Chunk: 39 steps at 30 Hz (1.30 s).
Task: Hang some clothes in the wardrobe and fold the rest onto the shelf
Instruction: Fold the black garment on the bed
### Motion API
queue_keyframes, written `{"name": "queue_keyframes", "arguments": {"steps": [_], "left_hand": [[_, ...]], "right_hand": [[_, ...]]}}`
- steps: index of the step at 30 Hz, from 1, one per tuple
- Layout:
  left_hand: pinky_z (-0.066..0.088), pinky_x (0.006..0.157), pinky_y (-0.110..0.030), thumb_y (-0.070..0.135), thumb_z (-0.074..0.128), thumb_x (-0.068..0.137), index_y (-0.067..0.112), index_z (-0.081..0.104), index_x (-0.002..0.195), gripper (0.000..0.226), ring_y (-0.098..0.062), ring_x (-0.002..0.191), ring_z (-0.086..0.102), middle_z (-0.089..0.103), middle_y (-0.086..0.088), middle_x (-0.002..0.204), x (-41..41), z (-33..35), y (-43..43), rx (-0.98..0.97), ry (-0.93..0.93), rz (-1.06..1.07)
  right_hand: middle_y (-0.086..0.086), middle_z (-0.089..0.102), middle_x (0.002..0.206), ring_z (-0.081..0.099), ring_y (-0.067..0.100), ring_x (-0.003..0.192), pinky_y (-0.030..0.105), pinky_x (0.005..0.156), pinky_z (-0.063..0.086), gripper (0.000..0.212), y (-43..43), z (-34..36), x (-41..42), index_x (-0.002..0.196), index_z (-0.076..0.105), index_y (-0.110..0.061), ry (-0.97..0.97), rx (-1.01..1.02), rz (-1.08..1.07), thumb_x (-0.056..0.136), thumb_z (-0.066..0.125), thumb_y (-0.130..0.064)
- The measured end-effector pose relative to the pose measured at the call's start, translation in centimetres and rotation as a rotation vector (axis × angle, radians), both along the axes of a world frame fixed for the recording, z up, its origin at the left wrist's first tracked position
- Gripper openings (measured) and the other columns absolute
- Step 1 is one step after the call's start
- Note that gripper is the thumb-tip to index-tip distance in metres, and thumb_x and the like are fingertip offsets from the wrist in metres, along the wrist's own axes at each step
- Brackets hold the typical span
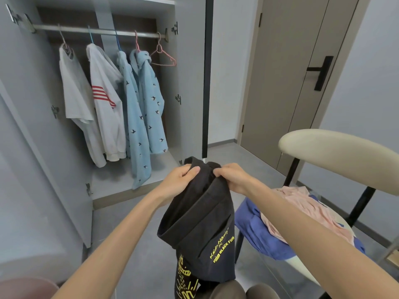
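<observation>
Head view, the only one we have: we see both hands raised in front of the open wardrobe (190, 87), sharing one black garment (198, 223) with yellow print. Our left hand (180, 180) has its fingers curled round the bunched top edge with the thumb pressed on the near side. Our right hand (232, 178) grips the same edge just beside it, fingers closed over the cloth. The two hands nearly touch.

The garment hangs straight down from that grip, so its long axis is vertical. Its lower end drops out of sight at the bottom of the frame.

On the rail (97, 31) hang a white T-shirt (73, 93), a white top with red stripes (105, 100) and two pale blue shirts (142, 117). One empty pink hanger (164, 58) hangs at the right end. It lies well above our hands and a little to the left, deeper into the wardrobe. We judge the left hand to be the nearer one to it.

The wardrobe's bottom shelf (112, 184) lies ahead and to the left, at about hand height.

To our right, a blue garment (259, 231) and a pink garment (306, 210) lie heaped on a chair (336, 147), not yet put away.
</observation>
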State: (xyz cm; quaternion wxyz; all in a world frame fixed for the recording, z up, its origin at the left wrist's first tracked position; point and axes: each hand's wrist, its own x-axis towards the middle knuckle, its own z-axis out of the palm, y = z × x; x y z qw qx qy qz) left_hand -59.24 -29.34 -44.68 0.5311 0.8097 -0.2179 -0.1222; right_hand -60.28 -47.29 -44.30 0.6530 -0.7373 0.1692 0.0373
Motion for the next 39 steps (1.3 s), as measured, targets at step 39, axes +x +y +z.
{"name": "queue_keyframes", "arguments": {"steps": [39], "left_hand": [[0.058, 0.067, -0.042, 0.016, 0.042, 0.092, 0.019, 0.04, 0.089, 0.005, -0.021, 0.051, 0.067, 0.066, -0.005, 0.069, 5.1, -7.2, 10.2, 0.476, -0.113, 0.66]], "right_hand": [[-0.004, 0.055, 0.091, 0.054, 0.02, 0.095, 0.039, 0.098, 0.047, 0.038, -6.5, -0.6, -0.5, 0.104, 0.06, -0.013, -0.312, -0.03, -0.565, 0.093, 0.031, 0.01]]}}
